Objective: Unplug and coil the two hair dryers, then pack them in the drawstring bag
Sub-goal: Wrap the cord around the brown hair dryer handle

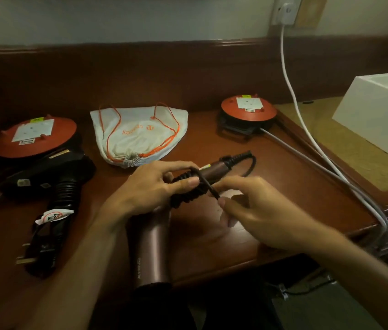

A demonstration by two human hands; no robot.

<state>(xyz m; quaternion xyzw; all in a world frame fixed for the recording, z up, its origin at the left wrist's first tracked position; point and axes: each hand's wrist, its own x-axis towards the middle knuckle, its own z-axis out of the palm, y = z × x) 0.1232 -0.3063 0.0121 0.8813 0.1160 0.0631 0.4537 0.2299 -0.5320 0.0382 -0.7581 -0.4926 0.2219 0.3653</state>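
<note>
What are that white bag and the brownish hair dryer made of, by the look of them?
The drawstring bag looks like soft matte cloth, perhaps cotton: it creases, slumps and gathers into pleats at its orange cord. The brown hair dryer seems hard plastic with a satin, metallic-looking finish, its smooth barrel showing a soft sheen; metal cannot be ruled out.

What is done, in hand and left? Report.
Done: the black dryer lies unplugged beside the left reel, cord bundled. In hand: left hand grips the bronze dryer while right hand winds its cord. Left: both into the closed drawstring bag.
</note>
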